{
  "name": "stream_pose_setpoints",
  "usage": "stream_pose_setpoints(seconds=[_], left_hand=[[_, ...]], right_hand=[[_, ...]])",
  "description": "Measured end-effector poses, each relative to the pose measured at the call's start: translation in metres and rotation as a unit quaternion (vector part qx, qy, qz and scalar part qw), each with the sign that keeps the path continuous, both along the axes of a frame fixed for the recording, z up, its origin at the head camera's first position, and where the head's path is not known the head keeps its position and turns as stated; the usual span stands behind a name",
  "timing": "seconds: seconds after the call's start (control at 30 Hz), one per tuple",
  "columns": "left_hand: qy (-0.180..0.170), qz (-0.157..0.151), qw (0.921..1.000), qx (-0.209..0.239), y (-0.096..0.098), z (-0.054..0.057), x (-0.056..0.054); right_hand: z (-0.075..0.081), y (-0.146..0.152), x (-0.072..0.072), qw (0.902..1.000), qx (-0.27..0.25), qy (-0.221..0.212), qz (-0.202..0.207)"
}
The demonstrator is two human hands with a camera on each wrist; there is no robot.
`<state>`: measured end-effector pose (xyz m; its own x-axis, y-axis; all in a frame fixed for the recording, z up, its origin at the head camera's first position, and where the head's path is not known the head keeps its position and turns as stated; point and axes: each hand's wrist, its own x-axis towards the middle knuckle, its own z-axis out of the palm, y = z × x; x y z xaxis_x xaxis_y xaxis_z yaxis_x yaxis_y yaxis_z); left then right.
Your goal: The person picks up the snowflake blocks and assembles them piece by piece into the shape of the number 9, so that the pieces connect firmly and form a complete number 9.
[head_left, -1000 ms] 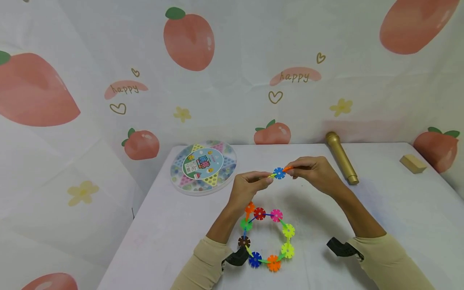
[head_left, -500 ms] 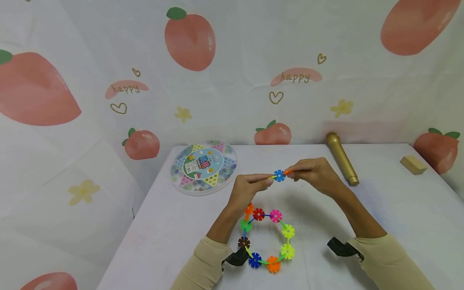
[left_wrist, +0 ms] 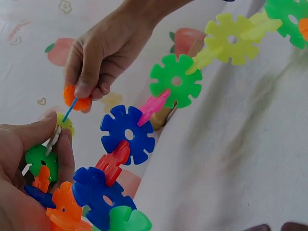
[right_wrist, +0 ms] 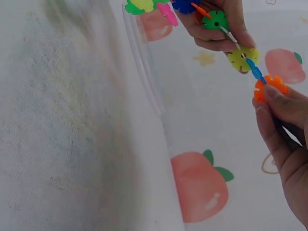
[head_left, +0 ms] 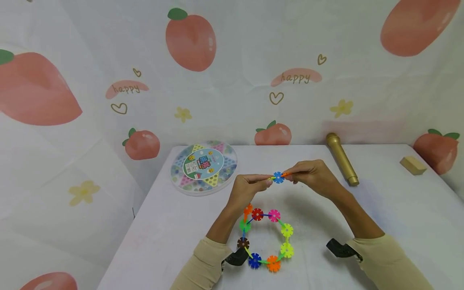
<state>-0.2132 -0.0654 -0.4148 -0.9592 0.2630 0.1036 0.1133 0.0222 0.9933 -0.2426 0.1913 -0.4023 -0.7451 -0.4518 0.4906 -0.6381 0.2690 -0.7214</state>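
Observation:
Both hands are raised over the table at mid-frame in the head view. My left hand pinches a yellow snowflake disc between thumb and finger. My right hand pinches an orange snowflake disc. Between them, a blue snowflake disc is slotted to both neighbours. Beyond the yellow disc, linked pieces including a green disc run along the left palm, partly hidden by its fingers. Below the hands, a chain of coloured snowflake discs curves in a ring, its upper left end passing behind the left wrist.
A round Chinese checkers set lies at the table's back left. A gold microphone lies at the back right, with a small wooden block farther right. Behind the white table hangs a peach-printed cloth.
The right hand has come slightly down and left, and the blue disc has dropped a little with it. The left hand barely moves; the chain shifts slightly left.

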Motion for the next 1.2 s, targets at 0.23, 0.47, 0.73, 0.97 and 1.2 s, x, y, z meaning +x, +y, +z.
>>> stream_pose_setpoints(seconds=[0.23,0.47,0.73,0.97,1.2], left_hand=[[-0.005,-0.001,1.0,-0.002,0.0,-0.002,-0.001],[-0.026,0.003,0.9996,0.001,0.0,-0.002,-0.003],[-0.027,-0.004,0.9996,0.003,0.0,-0.004,-0.004],[-0.036,-0.012,0.9992,0.013,-0.004,-0.006,-0.008],[-0.044,-0.002,0.999,0.011,-0.006,-0.008,-0.011]], right_hand=[[-0.002,0.0,0.001,0.9991,0.022,-0.027,-0.026],[-0.001,-0.001,0.008,0.9951,0.051,-0.047,-0.07],[-0.008,0.003,0.014,0.9915,0.062,-0.055,-0.101],[-0.009,0.006,0.023,0.9878,0.047,-0.121,-0.085],[-0.025,0.0,0.025,0.9739,0.152,-0.168,-0.002]])
